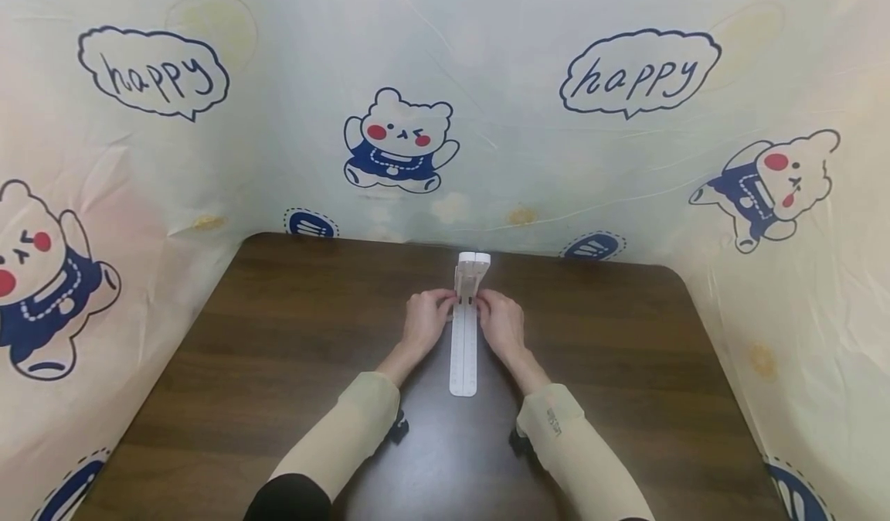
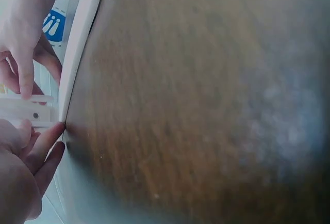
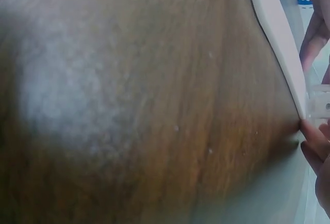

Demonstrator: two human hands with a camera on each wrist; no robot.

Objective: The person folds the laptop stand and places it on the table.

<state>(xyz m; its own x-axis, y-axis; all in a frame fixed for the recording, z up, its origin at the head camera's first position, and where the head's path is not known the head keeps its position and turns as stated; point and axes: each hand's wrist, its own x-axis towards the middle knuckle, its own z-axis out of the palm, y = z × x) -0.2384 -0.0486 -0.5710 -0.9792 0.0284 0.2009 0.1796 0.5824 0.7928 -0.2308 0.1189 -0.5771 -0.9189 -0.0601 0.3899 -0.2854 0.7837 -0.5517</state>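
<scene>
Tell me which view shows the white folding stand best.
Head view: the whole white stand lies on the table, left hand and right hand pinching its sides. Wrist views catch only its edge.

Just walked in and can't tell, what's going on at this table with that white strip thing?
A person sits at a dark wooden table and works on a long white folding stand lying flat in the middle. The left hand and right hand pinch it from either side near its hinged far end. A cartoon bear cloth hangs around the table.
</scene>
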